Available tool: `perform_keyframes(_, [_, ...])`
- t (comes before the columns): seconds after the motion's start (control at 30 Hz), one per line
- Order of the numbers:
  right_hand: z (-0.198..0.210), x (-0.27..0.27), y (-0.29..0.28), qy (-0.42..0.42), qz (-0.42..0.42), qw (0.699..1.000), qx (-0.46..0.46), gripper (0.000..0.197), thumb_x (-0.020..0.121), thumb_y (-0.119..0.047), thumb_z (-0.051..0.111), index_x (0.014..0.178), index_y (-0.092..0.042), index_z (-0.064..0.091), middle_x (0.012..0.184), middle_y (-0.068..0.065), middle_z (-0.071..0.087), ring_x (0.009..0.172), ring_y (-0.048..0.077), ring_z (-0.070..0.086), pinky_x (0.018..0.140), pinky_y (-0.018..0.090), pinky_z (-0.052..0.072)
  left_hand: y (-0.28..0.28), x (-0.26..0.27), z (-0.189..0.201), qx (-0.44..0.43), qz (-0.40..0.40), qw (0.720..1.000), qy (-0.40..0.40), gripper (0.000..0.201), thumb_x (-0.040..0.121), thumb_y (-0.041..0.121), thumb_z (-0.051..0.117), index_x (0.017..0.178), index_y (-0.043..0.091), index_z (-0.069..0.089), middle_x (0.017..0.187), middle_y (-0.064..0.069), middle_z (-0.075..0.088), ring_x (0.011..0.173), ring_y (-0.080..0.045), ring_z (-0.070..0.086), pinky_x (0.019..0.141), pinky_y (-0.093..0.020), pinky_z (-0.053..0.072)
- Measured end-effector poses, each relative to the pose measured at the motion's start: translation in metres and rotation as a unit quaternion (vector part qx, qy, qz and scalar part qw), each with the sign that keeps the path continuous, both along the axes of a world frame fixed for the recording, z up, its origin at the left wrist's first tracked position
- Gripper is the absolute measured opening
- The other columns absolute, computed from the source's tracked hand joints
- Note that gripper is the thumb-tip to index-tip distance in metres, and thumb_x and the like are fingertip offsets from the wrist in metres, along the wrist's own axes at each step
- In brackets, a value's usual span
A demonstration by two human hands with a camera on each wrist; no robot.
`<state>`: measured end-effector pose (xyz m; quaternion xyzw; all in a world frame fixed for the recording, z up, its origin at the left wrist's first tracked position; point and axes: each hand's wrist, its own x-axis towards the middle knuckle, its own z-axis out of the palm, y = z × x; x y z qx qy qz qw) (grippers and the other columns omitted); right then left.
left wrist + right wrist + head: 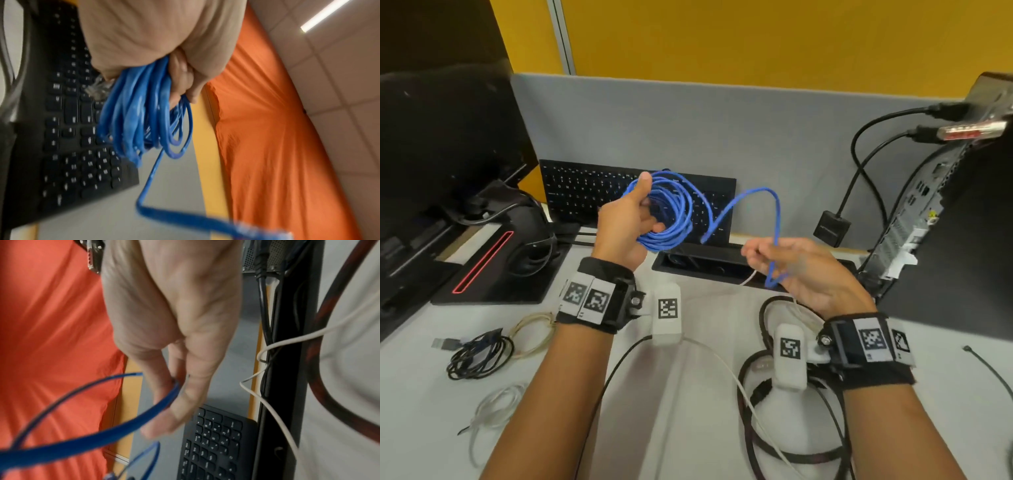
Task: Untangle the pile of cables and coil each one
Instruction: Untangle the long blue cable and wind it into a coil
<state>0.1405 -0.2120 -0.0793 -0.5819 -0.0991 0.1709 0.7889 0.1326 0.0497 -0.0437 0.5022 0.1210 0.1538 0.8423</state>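
Coiling the blue cable [671,209] above the table [945,377]: our left hand [625,228] has its fingers [180,76] curled round the gathered blue loops, thumb up, holding the bundle in the air in front of the black keyboard [571,192]. Our right hand [804,270] lies palm up, fingers [162,386] only loosely bent, with the free tail of the blue cable running across them rather than squeezed tight. The step in hand, we judge, is laying the last loop: we should let the tail slide through the right fingers, match each turn to the loops already made, and roll out any twist so the end lies flat. The left grip must not slacken, or the loops may spring apart. Near the table's left edge lie a coiled black cable [479,356], a beige coil [530,332] and a clear coil [493,411]; a thick dark cable [791,455] and a white cable [726,370] wait beneath our wrists.
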Motion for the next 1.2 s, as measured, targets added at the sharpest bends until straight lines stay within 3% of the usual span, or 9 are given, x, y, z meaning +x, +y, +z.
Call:
perform_keyframes(0.13, [0.002, -0.001, -0.005, -0.057, -0.016, 0.991, -0.120, 0.041, 0.099, -0.035, 0.055, 0.085, -0.007, 0.081, 0.096, 0.015, 0.078, 0.087, 0.021, 0.074, 0.075, 0.027, 0.060, -0.020, -0.006, 0.006, -0.081, -0.128, 0.988, 0.016, 0.026, 0.095, 0.035, 0.066, 0.078, 0.016, 0.060, 0.055, 0.008, 0.043, 0.033, -0.006, 0.031, 0.038, -0.020, 0.036])
perform_keyframes(0.27, [0.008, -0.003, -0.021, -0.122, 0.049, 0.910, -0.394, 0.061, 0.087, -0.072, 0.050, 0.081, -0.020, 0.082, 0.067, -0.005, 0.067, 0.057, 0.007, 0.053, 0.052, 0.018, 0.042, -0.028, -0.010, 0.013, -0.153, -0.182, 0.971, 0.027, 0.034, 0.098, 0.036, 0.059, 0.072, 0.015, 0.053, 0.049, 0.009, 0.040, 0.031, -0.006, 0.024, 0.039, -0.017, 0.032])
perform_keyframes(0.43, [0.005, -0.009, -0.029, -0.121, 0.158, 0.966, -0.163, 0.032, 0.076, -0.044, 0.085, 0.081, -0.013, 0.079, 0.062, 0.004, 0.061, 0.040, 0.009, 0.047, 0.040, 0.016, 0.038, -0.011, -0.016, 0.022, -0.301, -0.184, 0.936, 0.004, 0.038, 0.100, 0.036, 0.056, 0.070, 0.014, 0.047, 0.049, 0.009, 0.032, 0.028, -0.007, 0.025, 0.033, -0.016, 0.032])
perform_keyframes(0.63, [0.003, -0.006, -0.020, -0.128, 0.066, 0.986, 0.089, 0.022, 0.071, -0.035, 0.089, 0.082, -0.019, 0.079, 0.086, 0.004, 0.075, 0.069, 0.008, 0.072, 0.065, 0.013, 0.057, 0.002, -0.021, 0.025, -0.383, -0.186, 0.904, -0.028, 0.030, 0.099, 0.034, 0.058, 0.079, 0.012, 0.050, 0.056, 0.011, 0.031, 0.030, -0.007, 0.027, 0.039, -0.017, 0.041])
perform_keyframes(0.77, [0.003, -0.004, -0.010, -0.154, -0.044, 0.986, 0.041, 0.005, 0.075, -0.021, 0.079, 0.076, -0.016, 0.077, 0.089, 0.013, 0.077, 0.078, 0.020, 0.077, 0.070, 0.019, 0.060, -0.008, -0.022, 0.023, -0.398, -0.220, 0.890, -0.019, 0.030, 0.096, 0.033, 0.062, 0.078, 0.012, 0.049, 0.061, 0.012, 0.023, 0.030, -0.007, 0.029, 0.046, -0.018, 0.051])
perform_keyframes(0.87, [0.000, 0.000, -0.015, -0.178, -0.124, 0.976, -0.037, 0.013, 0.078, -0.005, 0.078, 0.085, 0.005, 0.071, 0.083, 0.019, 0.076, 0.076, 0.030, 0.077, 0.068, 0.023, 0.061, -0.015, -0.023, 0.024, -0.384, -0.246, 0.890, -0.012, 0.032, 0.090, 0.031, 0.065, 0.072, 0.013, 0.045, 0.045, 0.010, 0.029, 0.028, -0.008, 0.029, 0.043, -0.013, 0.043])
perform_keyframes(1.0, [-0.006, 0.006, -0.016, -0.195, -0.231, 0.940, -0.159, 0.014, 0.079, 0.015, 0.076, 0.077, 0.013, 0.063, 0.073, 0.018, 0.074, 0.074, 0.022, 0.078, 0.060, 0.020, 0.058, -0.026, -0.024, 0.027, -0.299, -0.224, 0.928, -0.015, 0.034, 0.092, 0.033, 0.062, 0.070, 0.015, 0.045, 0.044, 0.008, 0.039, 0.028, -0.007, 0.028, 0.034, -0.017, 0.034])
perform_keyframes(1.1, [-0.010, 0.009, -0.004, -0.191, -0.320, 0.908, -0.190, 0.025, 0.079, 0.014, 0.078, 0.067, 0.001, 0.059, 0.070, 0.017, 0.069, 0.071, 0.021, 0.077, 0.053, 0.019, 0.055, -0.041, -0.024, 0.027, -0.230, -0.208, 0.951, -0.006, 0.036, 0.097, 0.036, 0.060, 0.069, 0.015, 0.049, 0.051, 0.009, 0.042, 0.029, -0.005, 0.029, 0.036, -0.016, 0.033])
perform_keyframes(1.2, [-0.012, 0.011, 0.005, -0.167, -0.359, 0.904, -0.161, 0.019, 0.082, 0.006, 0.078, 0.079, 0.013, 0.061, 0.072, 0.023, 0.070, 0.068, 0.028, 0.077, 0.058, 0.029, 0.060, -0.053, -0.025, 0.023, -0.197, -0.221, 0.955, 0.002, 0.037, 0.096, 0.036, 0.061, 0.067, 0.014, 0.054, 0.050, 0.008, 0.042, 0.028, -0.006, 0.030, 0.035, -0.019, 0.036])
